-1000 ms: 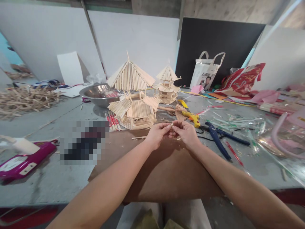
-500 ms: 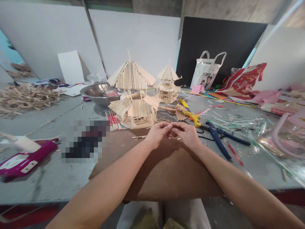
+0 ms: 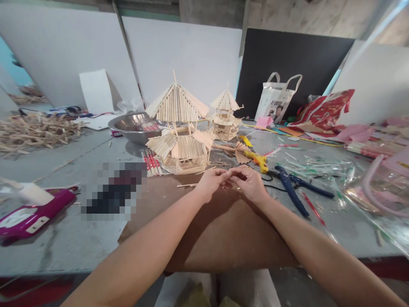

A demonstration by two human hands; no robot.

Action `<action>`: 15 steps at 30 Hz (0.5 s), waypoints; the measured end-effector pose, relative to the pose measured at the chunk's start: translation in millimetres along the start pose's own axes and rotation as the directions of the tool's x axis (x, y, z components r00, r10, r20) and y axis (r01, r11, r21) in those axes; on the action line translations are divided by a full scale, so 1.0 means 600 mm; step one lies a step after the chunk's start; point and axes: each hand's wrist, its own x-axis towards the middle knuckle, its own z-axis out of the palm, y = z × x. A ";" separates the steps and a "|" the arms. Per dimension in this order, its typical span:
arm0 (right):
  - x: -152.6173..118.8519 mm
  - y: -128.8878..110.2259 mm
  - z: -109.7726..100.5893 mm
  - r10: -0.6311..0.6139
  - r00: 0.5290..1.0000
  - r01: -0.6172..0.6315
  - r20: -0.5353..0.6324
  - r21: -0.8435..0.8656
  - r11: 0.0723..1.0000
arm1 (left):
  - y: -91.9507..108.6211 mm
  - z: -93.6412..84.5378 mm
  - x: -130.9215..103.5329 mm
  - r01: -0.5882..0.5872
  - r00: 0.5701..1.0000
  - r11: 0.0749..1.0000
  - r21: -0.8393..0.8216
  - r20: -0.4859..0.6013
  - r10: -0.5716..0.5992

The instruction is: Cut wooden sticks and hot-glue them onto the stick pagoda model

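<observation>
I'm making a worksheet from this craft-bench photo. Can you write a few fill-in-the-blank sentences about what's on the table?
1. The left hand and right hand meet over a sheet of brown ____.
2. Behind the stick pagoda sits a metal ____.
3. Right of the hands lie pliers with ____ handles.
4. The glue gun is ____.

Missing words: cardboard; bowl; blue; yellow

Steel bowl (image 3: 134, 126), yellow glue gun (image 3: 255, 155), blue pliers (image 3: 292, 187), white tote bag (image 3: 277, 100)
</observation>
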 end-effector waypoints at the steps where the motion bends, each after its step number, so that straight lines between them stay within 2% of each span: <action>1: 0.000 0.000 0.000 -0.003 1.000 0.003 -0.001 -0.008 1.000 | 0.001 -0.003 0.000 0.027 0.999 0.999 0.020 0.024 -0.028; 4: 0.000 0.003 -0.001 -0.002 1.000 0.002 0.024 -0.024 1.000 | 0.003 -0.013 0.001 0.077 0.993 0.994 0.082 0.085 -0.084; 8: 0.000 0.007 0.000 0.017 0.998 -0.015 0.067 -0.026 1.000 | 0.003 -0.017 0.002 0.088 0.988 0.989 0.115 0.113 -0.101; 12: 0.005 0.009 -0.001 0.052 0.990 -0.054 0.128 0.007 0.999 | 0.007 -0.011 0.000 0.071 0.996 0.992 0.101 0.054 -0.077; 15: 0.017 0.012 -0.016 0.118 0.989 -0.123 0.088 0.058 0.991 | 0.015 -0.008 -0.001 0.048 0.999 0.996 0.069 -0.007 -0.047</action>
